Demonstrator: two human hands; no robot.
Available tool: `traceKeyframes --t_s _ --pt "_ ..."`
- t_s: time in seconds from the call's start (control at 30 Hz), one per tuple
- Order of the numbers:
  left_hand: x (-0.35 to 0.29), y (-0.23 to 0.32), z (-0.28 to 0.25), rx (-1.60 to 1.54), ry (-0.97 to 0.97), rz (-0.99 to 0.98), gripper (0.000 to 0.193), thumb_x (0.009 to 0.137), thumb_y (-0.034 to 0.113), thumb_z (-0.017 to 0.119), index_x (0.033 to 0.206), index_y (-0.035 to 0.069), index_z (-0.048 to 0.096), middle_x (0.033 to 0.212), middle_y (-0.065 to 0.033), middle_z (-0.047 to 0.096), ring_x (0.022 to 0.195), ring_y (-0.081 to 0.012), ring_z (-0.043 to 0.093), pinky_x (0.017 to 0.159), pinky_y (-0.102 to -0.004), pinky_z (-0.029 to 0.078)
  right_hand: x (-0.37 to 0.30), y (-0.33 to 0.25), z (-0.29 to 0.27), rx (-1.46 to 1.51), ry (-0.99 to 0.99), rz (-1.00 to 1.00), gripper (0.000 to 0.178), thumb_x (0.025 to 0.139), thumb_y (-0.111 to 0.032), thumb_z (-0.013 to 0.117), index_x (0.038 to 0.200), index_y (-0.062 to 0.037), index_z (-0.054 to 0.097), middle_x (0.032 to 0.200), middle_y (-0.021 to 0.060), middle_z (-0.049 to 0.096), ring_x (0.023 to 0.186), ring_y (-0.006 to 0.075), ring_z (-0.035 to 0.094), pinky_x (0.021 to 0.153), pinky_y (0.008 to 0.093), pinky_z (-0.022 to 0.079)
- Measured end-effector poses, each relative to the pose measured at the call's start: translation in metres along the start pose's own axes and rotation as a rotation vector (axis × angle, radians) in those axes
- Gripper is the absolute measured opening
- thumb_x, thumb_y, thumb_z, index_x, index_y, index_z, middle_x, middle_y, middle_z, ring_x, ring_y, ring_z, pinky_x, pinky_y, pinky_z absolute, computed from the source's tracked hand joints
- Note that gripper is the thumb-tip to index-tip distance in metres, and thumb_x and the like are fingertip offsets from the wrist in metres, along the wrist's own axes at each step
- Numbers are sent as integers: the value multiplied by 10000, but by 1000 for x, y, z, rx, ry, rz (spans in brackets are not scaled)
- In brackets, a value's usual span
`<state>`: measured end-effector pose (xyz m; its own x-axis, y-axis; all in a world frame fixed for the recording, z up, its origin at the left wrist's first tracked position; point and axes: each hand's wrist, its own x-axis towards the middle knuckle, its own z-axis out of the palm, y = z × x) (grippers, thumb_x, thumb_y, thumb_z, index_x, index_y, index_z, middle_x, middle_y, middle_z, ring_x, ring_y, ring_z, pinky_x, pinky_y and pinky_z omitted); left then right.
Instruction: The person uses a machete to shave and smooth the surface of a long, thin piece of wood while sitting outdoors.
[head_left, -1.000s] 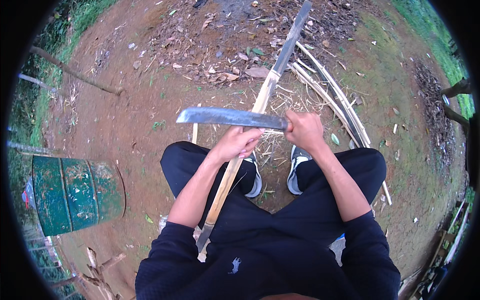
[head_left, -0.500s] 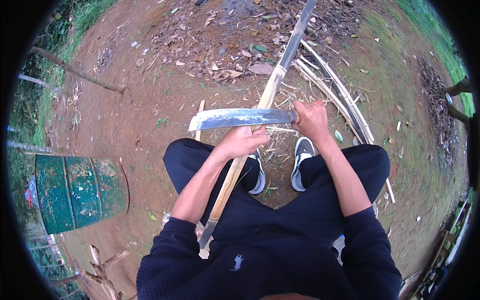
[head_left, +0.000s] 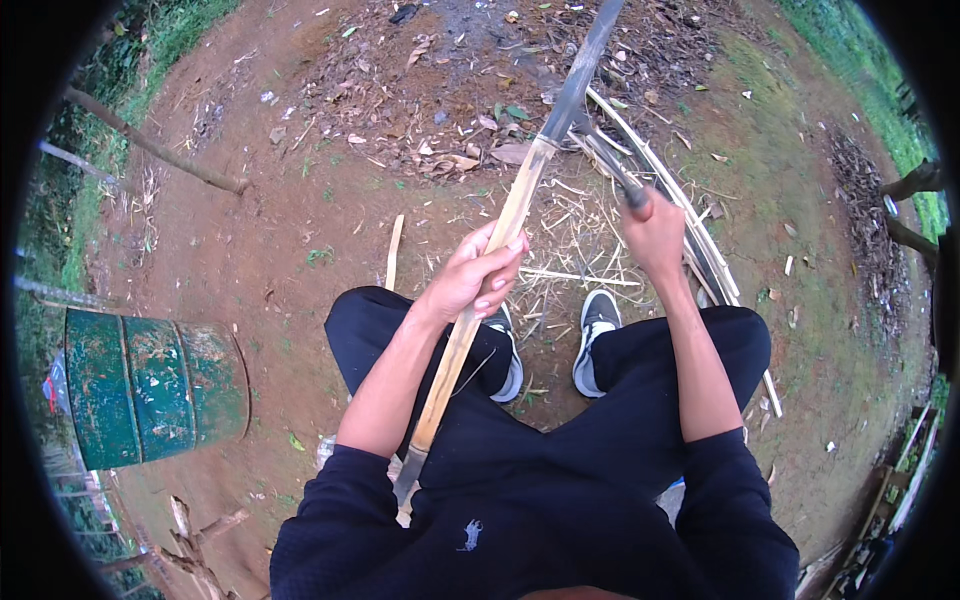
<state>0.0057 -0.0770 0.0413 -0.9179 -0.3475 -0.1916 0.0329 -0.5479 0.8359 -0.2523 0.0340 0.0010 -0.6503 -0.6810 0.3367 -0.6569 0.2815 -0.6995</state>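
A long bamboo strip (head_left: 521, 193) slants from beside my left thigh up to the top of the view. Pale wood shows along its middle, and the skin is dark at both ends. Around its middle my left hand (head_left: 472, 276) is closed, thumb on top. My right hand (head_left: 657, 236) grips the handle of a machete (head_left: 612, 160), over the ground right of the strip. The blade points away from me and shows nearly edge-on, its tip close to the strip's dark far part. Whether blade and bamboo touch, I cannot tell.
Several split bamboo strips (head_left: 715, 262) lie on the ground to the right. Thin shavings (head_left: 590, 240) are scattered ahead of my shoes (head_left: 599, 322). A short strip (head_left: 395, 252) lies left of my left hand. Further left is a rusty green barrel (head_left: 155, 390). Dry leaves (head_left: 455, 160) cover soil ahead.
The machete has swung from lying across the strip above my left hand to pointing away on the strip's right. My right hand has moved right; the left still holds the bamboo.
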Motion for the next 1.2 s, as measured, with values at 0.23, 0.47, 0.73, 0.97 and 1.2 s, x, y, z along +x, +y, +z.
traceKeyframes --t_s 0.23,0.47,0.73,0.97,1.2 --pt "-5 -8 -6 208 117 26 176 918 132 680 954 28 543 563 26 501 377 -55 467 319 -215 374 -33 -34 17 -204 -153 -523 178 642 -78 678 747 -76 534 601 118 585 559 322 623 535 451 482" --pt "-7 -15 -3 509 214 -31 223 929 199 701 934 64 523 543 46 496 395 -32 477 327 -216 413 -29 -24 26 -243 -173 -534 199 633 -85 686 757 -80 531 635 116 607 572 338 623 540 449 484" --pt "-7 -12 1 268 156 23 213 931 75 671 930 84 457 522 54 437 341 -18 398 282 -194 319 39 45 -2 -385 130 184 172 804 -176 659 808 -5 676 660 192 674 611 332 675 669 462 545" --pt "3 -9 2 281 165 13 182 973 170 644 984 59 500 554 48 459 343 -26 414 293 -192 343 6 8 -1 -6 14 27 136 794 -147 631 793 -11 638 633 183 639 576 354 637 577 434 489" --pt "-2 -17 1 405 145 26 205 1017 250 574 1069 57 529 606 37 475 387 -34 437 324 -210 392 -28 -31 11 -270 -231 -511 120 722 -126 662 756 -74 559 579 105 611 507 284 639 504 448 513"
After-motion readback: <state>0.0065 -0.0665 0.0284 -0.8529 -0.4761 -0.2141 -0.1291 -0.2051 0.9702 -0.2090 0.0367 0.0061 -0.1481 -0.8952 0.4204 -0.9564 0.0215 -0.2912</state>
